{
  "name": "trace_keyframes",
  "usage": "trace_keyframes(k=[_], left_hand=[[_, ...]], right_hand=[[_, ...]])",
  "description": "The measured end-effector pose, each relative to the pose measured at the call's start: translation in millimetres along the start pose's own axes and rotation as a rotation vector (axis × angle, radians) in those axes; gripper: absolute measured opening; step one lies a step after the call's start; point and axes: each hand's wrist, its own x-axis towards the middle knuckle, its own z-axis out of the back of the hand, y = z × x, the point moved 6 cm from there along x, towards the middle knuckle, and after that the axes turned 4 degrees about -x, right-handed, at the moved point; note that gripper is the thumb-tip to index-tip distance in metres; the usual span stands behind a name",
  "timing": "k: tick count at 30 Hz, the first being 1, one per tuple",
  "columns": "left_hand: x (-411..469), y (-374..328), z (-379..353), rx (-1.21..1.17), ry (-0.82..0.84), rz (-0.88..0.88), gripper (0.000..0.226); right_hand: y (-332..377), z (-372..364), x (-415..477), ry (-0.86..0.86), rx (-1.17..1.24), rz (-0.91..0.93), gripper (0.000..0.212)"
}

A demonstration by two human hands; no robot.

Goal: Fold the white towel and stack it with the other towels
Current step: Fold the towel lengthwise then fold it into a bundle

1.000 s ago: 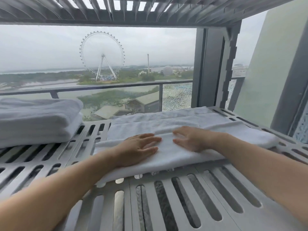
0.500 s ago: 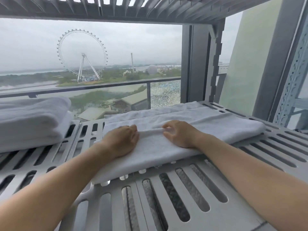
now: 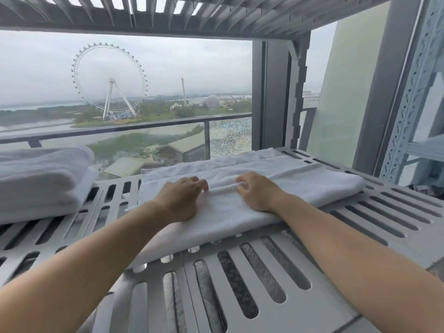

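A white towel [image 3: 300,179] lies folded into a long band across the slotted grey shelf [image 3: 252,272]. Both hands rest on its middle with fingers curled, pinching up a small ridge of cloth between them. My left hand [image 3: 181,198] grips the ridge's left end, my right hand [image 3: 255,191] its right end. At the shelf's far left sits a stack of folded white towels [image 3: 43,179], apart from the towel under my hands.
Another slatted shelf [image 3: 168,13] hangs close overhead. A grey upright post [image 3: 298,92] stands at the back right corner, with a perforated metal rack [image 3: 413,97] further right. Behind the shelf is a window with a balcony railing [image 3: 144,127].
My fingers went from lying flat and spread on the towel to curled, gathering a ridge of cloth. The two hands drew slightly apart.
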Motion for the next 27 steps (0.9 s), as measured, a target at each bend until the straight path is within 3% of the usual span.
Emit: trace_keyframes(k=[7,13,18,27], left_hand=[[54,-47,-10,-0.052,0.069,-0.037,0.032],[96,-87,-24,-0.103,0.089,-0.07,0.031],[132,-114,-34,-0.133,0.06,-0.052,0.028],[182,-141,-49,-0.278,0.078,-0.041,0.029]], right_hand=[[-29,13,5,0.054,0.006,0.017,0.037],[-86,50,8,0.006,-0.154,0.019,0.025],[-107,62,18,0.036,-0.262,0.096,0.028],[-154,75,35,0.086,-0.169,0.128,0.026]])
